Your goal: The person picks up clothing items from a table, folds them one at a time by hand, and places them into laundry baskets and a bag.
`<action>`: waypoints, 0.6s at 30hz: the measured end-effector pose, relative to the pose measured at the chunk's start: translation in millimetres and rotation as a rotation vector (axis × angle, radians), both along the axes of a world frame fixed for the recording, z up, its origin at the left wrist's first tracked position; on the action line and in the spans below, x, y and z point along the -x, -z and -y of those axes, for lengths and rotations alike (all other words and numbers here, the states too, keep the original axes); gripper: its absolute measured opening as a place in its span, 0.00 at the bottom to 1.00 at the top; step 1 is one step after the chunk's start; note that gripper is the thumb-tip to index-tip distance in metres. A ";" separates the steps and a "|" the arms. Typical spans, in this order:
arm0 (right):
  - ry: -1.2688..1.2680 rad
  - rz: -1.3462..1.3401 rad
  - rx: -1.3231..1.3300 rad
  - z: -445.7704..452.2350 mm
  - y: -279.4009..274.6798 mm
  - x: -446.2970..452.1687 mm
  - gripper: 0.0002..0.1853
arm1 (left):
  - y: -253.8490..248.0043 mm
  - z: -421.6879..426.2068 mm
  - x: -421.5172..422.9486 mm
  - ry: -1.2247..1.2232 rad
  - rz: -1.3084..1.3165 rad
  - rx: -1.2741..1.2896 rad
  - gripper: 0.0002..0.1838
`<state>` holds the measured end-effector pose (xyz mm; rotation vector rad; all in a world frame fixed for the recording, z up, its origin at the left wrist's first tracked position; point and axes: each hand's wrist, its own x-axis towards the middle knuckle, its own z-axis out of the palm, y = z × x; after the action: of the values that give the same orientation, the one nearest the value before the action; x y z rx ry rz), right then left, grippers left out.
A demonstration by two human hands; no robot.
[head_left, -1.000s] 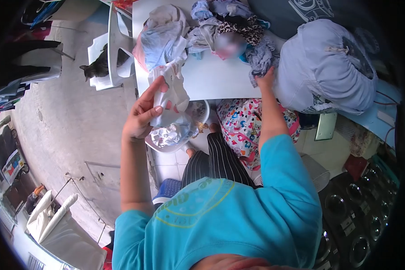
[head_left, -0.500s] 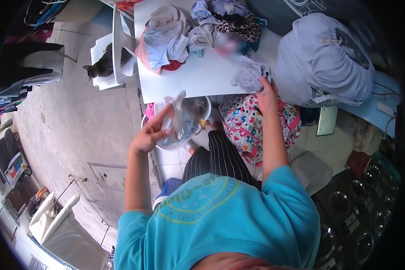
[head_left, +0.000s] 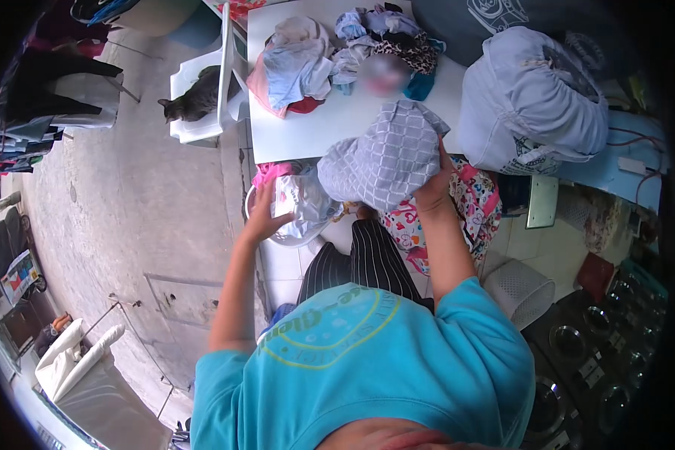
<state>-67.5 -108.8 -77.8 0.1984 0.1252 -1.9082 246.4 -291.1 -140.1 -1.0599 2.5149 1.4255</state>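
A grey cloth with a white lattice pattern (head_left: 386,154) hangs bunched over the front edge of the white table. My right hand (head_left: 436,180) grips it at its right side, and part of the fingers is hidden behind the fabric. Left of it, my left hand (head_left: 266,214) is open, thumb and fingers apart, with nothing in it. Just beside that hand, a white printed garment (head_left: 306,204) lies in a white basin (head_left: 289,241) along with a pink cloth (head_left: 272,172).
On the white table (head_left: 292,139) lie a heap of light garments (head_left: 296,64) and a leopard-print cloth (head_left: 412,52). A full grey-white bag (head_left: 532,105) stands at the right. A heart-print bag (head_left: 472,206) is below the table. A cat (head_left: 196,97) rests on a white chair (head_left: 225,75).
My left hand has let go of the white garment, which now lies in the basin. My right hand has drawn the patterned cloth from the table toward me, and it has spread out larger.
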 end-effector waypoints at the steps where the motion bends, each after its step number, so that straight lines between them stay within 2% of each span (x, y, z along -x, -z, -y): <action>1: -0.020 0.008 0.110 6.0 -3.3 -10.3 0.24 | -22.7 -11.5 25.2 0.001 -0.047 0.002 0.52; 2: -0.038 0.014 0.221 9.6 -5.9 -18.2 0.23 | -36.9 -23.9 48.5 0.003 -0.095 0.004 0.52; 4: -0.017 0.005 0.131 9.5 2.9 -30.1 0.24 | -28.5 -46.0 78.6 0.116 -0.257 0.215 0.44; 5: 0.007 0.151 0.163 13.3 6.1 -31.7 0.24 | -29.5 -49.9 88.1 0.117 -0.262 0.211 0.44; 6: 0.031 0.298 0.193 15.7 11.3 -30.9 0.25 | -34.0 -52.3 97.0 0.048 -0.228 -0.197 0.36; 7: 0.019 0.268 0.173 16.2 15.1 -25.9 0.25 | -39.4 -52.2 102.6 -0.024 -0.185 -0.604 0.29; 8: -0.057 0.094 0.213 13.3 17.2 -21.0 0.25 | -45.8 -49.9 105.0 -0.025 -0.186 -0.609 0.29; 10: -0.070 -0.110 -0.010 14.4 5.9 -16.3 0.24 | -58.5 -44.1 105.3 -0.276 -0.243 -1.122 0.15; 11: -0.072 -0.106 -0.007 14.4 8.8 -14.5 0.24 | -60.1 -41.0 102.9 -0.316 -0.356 -1.260 0.14; 13: -0.078 -0.456 -0.555 10.4 21.7 -12.0 0.26 | -59.7 -36.0 99.1 -0.371 -0.347 -1.283 0.14; 14: -0.077 -0.447 -0.556 9.6 30.0 -9.7 0.26 | -59.3 -33.9 97.5 -0.418 -0.342 -1.310 0.15; 16: -0.143 -0.403 -0.741 10.1 48.9 -1.7 0.26 | -55.4 -28.4 89.3 -0.413 -0.311 -1.302 0.16; 17: -0.153 -0.473 -0.783 10.0 58.7 0.7 0.21 | -55.1 -26.1 83.3 -0.306 -0.254 -1.133 0.16; 18: -0.148 -0.476 -0.787 8.0 70.2 1.6 0.21 | -56.1 -25.9 78.1 -0.201 -0.200 -0.963 0.16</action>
<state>-69.1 -116.8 -148.0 0.2446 1.1816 -1.6392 168.3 -265.2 -84.0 -0.9708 1.4258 2.4723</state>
